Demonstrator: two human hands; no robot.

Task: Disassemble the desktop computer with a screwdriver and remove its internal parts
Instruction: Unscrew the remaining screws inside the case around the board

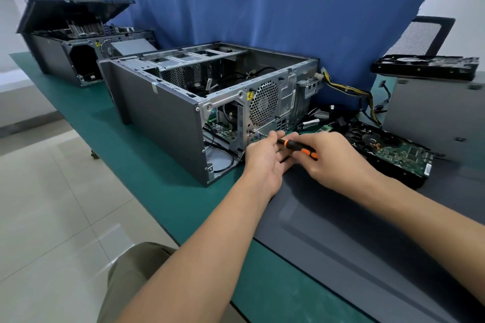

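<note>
One screwdriver (296, 146) lies aimed leftward at the computer case (162, 113) rear: right grip (322, 157) wraps its handle, left grip (265, 162), nearer the case, pinches the shaft.

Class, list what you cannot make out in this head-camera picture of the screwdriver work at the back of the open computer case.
Head view: screwdriver tip and its screw, small, blurred, partly behind the left hand.
Head view: fingertips of the right hand, hidden behind its own knuckles.
Head view: motherboard, mostly behind the computer case wall.
Head view: grey side panel, cut off by the bottom and right edges.
</note>
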